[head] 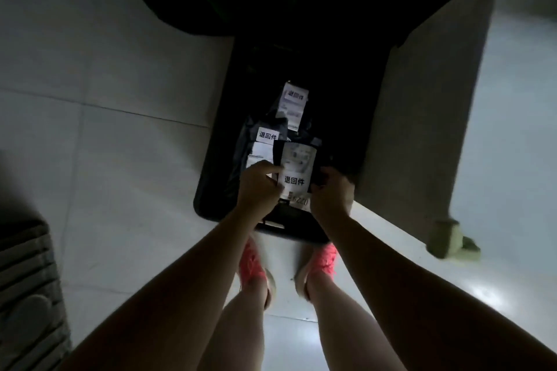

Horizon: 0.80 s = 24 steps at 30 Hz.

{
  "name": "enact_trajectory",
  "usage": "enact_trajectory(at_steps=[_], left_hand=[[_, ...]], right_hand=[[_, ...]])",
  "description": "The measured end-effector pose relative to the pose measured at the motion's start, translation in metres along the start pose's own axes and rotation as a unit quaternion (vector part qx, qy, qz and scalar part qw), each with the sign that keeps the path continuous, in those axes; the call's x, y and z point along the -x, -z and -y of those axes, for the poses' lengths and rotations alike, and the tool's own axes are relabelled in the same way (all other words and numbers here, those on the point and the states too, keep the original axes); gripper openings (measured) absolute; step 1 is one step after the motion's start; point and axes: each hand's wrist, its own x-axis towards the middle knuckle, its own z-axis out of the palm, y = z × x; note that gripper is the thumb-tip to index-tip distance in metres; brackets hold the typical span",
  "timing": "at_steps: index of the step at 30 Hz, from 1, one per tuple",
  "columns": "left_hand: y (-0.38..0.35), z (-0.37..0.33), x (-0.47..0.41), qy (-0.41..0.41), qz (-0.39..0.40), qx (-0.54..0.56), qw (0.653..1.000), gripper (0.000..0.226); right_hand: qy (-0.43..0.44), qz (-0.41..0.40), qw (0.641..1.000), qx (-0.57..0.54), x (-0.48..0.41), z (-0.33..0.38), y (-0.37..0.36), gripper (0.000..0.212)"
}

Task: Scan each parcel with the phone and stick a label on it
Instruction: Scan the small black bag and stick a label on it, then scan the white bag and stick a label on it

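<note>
Head view: dim black bin [217, 178] on floor.
Hands: left hand [259, 187] and right hand [330, 193] both hold near parcel [298, 166].
Done: three parcels labelled.
Left: phone unseen.

The person's two bare forearms carry no sleeves, and the left hand [259, 187] and right hand [331, 194] are ungloved. Below them, bare legs end in bright coral-pink mesh shoes [252, 262] with pale soles.

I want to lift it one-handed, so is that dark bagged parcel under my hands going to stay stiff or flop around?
The dark parcel is probably floppy: its wrapping looks like thin, creased plastic film. It may be slippery too, since the film looks smooth. Both the left hand and the right hand are at its edges, so a two-handed grip seems safer.
</note>
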Motion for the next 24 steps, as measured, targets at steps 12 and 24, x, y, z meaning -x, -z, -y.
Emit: enact_trajectory(at_steps=[12,24], left_hand=[[-0.049,0.05,-0.063,-0.061,0.099,-0.233,0.966,0.047],[0.163,-0.178,0.108,-0.24,-0.042,-0.524,0.816,0.056]], right_hand=[[0.021,0.06,0.995,0.075,-0.072,-0.048,-0.058,0.045],[0.224,-0.028,0.949,0.218,0.145,0.083,0.166,0.062]])
